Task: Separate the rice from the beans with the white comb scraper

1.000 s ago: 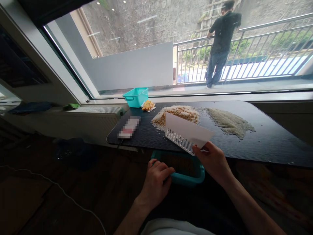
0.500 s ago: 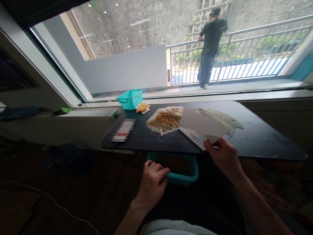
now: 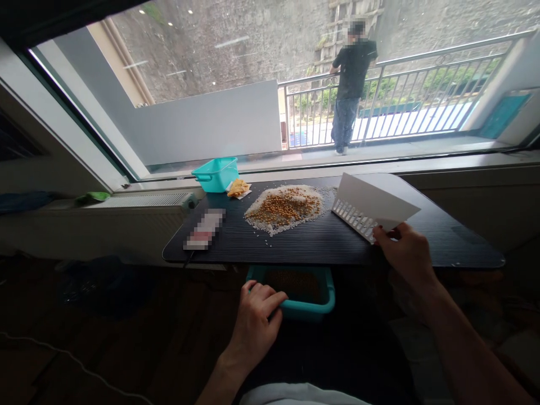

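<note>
My right hand (image 3: pixel 403 250) pinches the lower right corner of a white card (image 3: pixel 371 197) with a row of slots along its near edge. The card stands tilted over the right half of the table and hides what lies behind it. Left of it a pile of white rice and golden-brown beans (image 3: pixel 287 208) spreads on the dark table; a few grains are scattered about. My left hand (image 3: pixel 261 312) curls its fingers over the left front rim of a teal tub (image 3: pixel 312 309). This tub sits below the table edge and holds brownish grains, dim in the shade.
A second teal basket (image 3: pixel 217 175) stands at the table's back left, beside a yellow crumpled item (image 3: pixel 238 188) on white paper. A blurred flat object (image 3: pixel 205 229) with a cable lies at the left. Behind the window a person (image 3: pixel 352 84) leans on a railing.
My right hand has carried the card rightward, away from the bean pile, and it now covers the separate rice heap. My left hand keeps its hold on the tub. The camera view has shifted slightly.
</note>
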`<state>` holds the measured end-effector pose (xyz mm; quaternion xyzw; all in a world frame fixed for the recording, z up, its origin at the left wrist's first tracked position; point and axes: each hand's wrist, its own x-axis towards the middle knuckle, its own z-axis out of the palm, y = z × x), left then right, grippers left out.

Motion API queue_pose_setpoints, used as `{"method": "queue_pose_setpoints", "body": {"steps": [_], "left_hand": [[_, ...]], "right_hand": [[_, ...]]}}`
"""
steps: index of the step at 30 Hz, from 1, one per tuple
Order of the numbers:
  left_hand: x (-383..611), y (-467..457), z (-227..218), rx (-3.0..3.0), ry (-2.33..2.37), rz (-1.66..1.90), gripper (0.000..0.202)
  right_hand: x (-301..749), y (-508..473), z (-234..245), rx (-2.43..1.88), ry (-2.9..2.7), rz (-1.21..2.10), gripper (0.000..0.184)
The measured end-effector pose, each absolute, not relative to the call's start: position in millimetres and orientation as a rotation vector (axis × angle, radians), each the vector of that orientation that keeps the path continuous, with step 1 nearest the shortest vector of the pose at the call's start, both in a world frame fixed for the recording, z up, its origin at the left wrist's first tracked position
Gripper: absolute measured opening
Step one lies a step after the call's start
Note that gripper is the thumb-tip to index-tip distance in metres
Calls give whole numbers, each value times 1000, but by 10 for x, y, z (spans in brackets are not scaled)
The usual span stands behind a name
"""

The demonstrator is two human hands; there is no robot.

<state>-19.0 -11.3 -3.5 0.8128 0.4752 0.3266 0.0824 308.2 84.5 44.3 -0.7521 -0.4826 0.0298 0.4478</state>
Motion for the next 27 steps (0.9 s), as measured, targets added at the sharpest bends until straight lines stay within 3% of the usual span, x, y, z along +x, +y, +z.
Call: {"method": "queue_pose_setpoints", "body": {"steps": [12, 27], "left_hand": [[-186, -109, -51, 2450, 1410, 1002, 33], [-175, -98, -66, 2443, 1413, 995, 32]], "right_hand": [[3297, 961, 533, -1925, -1132, 23, 17], [2971, 1316, 347, -1685, -1422, 66, 22]]}}
